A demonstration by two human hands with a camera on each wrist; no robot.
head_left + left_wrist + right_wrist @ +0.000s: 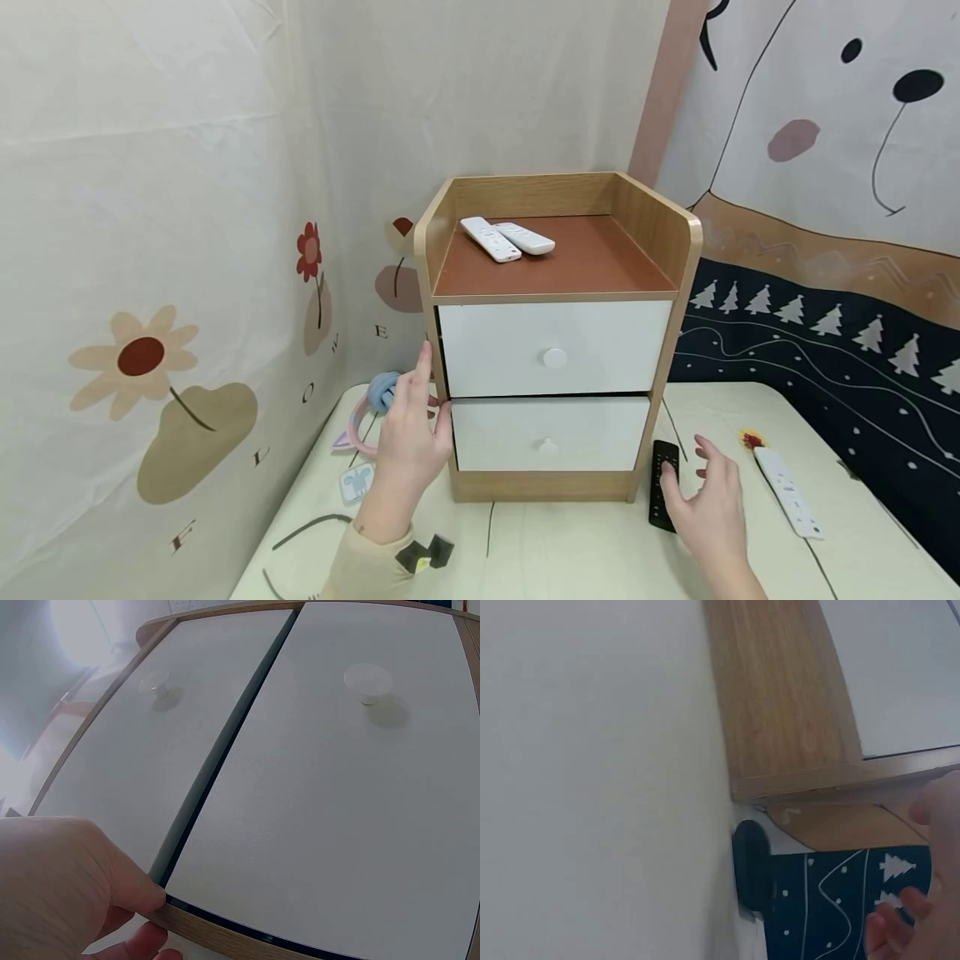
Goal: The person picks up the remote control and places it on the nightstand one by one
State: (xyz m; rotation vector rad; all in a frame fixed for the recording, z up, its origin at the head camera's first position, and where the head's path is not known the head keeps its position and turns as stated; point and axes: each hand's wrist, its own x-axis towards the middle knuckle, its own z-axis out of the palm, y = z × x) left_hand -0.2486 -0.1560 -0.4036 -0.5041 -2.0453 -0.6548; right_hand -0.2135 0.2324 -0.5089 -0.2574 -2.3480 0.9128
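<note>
A small wooden cabinet (543, 487) with two white drawers stands on the bed-like surface. My left hand (408, 437) holds its left side panel: the thumb lies on the front edge by the gap between the drawers, and the fingers reach along the outer side. The left wrist view shows this thumb (135, 889) close to the upper drawer (337, 787) and lower drawer (165, 712), each with a round white knob. My right hand (711, 504) is at the cabinet's right, fingers loosely bent and holding nothing, beside a black remote control (662, 512).
Two white remotes (491, 240) lie on the cabinet's brown top. A white power strip (787, 492) lies at the right. A pink and blue headband (358, 429), a pale blue square item (356, 483) and a dark cable (307, 527) lie at the left. Printed cloth walls stand behind.
</note>
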